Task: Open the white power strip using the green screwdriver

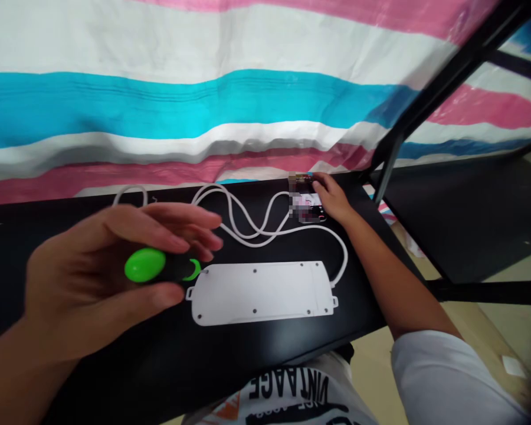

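The white power strip [265,292] lies screw side up on the counter [230,360]. My left grip [88,289] holds the green screwdriver [145,265] between thumb and fingers, its tip at the strip's far left corner. Behind the strip's right end, my right grip [331,198] touches a blurred patterned packet [310,202]; I can't tell if it's pinching. The cord [346,254] loops behind the strip.

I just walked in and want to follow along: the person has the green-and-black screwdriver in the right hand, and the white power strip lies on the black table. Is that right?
Not quite: the head view shows the screwdriver in the left hand, not the right hand. The white power strip does lie on the black table.
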{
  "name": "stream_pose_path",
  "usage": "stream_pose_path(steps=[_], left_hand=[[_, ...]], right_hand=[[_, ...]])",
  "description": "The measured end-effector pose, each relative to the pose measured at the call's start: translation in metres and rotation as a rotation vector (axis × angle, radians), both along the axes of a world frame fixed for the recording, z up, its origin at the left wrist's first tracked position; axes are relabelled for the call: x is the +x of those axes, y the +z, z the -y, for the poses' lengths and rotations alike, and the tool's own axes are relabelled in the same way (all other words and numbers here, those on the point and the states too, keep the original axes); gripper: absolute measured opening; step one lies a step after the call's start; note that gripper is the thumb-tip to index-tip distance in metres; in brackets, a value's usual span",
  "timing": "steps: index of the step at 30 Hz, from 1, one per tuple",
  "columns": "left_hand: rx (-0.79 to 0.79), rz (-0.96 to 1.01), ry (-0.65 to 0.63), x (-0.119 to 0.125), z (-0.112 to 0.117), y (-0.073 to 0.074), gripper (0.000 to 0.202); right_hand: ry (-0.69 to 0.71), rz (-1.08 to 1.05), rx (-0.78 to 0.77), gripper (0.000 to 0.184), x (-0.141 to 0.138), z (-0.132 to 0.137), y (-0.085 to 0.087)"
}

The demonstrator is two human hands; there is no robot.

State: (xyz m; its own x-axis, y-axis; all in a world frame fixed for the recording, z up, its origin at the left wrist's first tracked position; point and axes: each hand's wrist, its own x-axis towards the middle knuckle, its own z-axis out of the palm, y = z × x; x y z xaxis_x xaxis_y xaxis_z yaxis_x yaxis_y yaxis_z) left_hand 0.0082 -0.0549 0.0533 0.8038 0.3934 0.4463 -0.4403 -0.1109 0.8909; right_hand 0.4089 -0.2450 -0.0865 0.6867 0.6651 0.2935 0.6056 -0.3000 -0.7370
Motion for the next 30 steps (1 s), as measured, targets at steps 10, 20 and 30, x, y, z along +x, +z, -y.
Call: stream_pose_path(steps=[10, 20, 30], left_hand=[[0.041, 0.001, -0.147, 0.005, -0.004, 0.011, 0.044], [0.131, 0.026, -0.102, 0.003, 0.0, 0.013, 0.038], [0.19, -0.068, -0.031, 0.002, -0.003, 0.013, 0.031]], right_hand=[[-0.073, -0.095, 0.037, 0.045, -0.009, 0.003, 0.004], [-0.109, -0.117, 0.01, 0.041, -0.012, 0.002, 0.01], [-0.093, -0.161, 0.059, 0.033, -0.008, 0.0, 0.005]])
